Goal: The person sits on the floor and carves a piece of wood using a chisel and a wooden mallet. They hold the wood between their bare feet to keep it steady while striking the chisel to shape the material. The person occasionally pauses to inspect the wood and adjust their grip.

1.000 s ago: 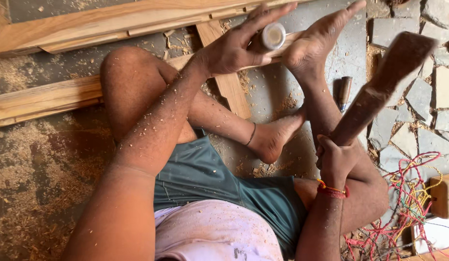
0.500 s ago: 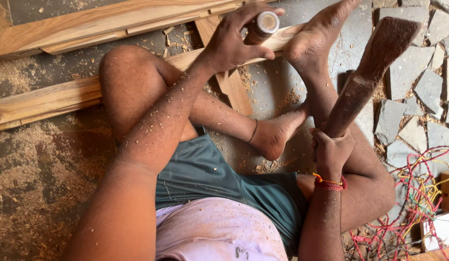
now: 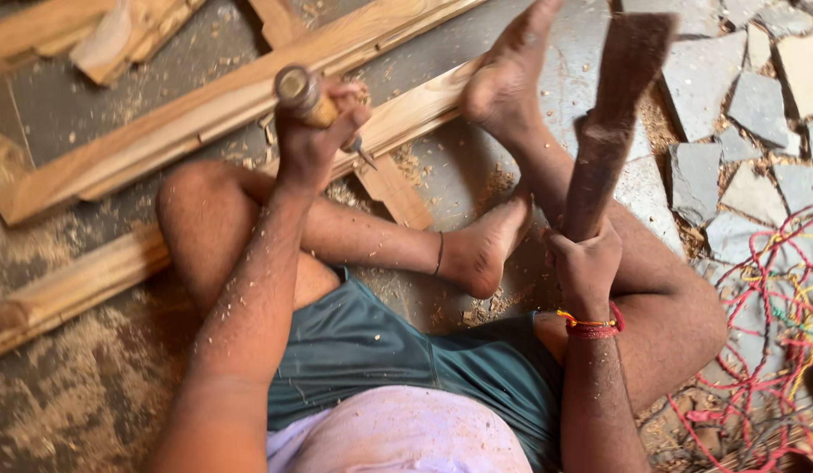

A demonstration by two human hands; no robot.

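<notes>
A person sits on a sawdust-covered floor. The left hand [image 3: 314,144] is closed around a chisel [image 3: 312,98], its metal tip resting against a long wooden plank [image 3: 406,109]. The right hand [image 3: 586,267] grips the handle of a wooden mallet [image 3: 610,131], raised upright beside the right leg. One bare foot [image 3: 503,79] presses on the plank.

Soft, even daylight, with no glare. Faint shadows lie under the legs, below the hands [image 3: 319,144]. Focus is sharp, slightly softer toward the edges.
</notes>
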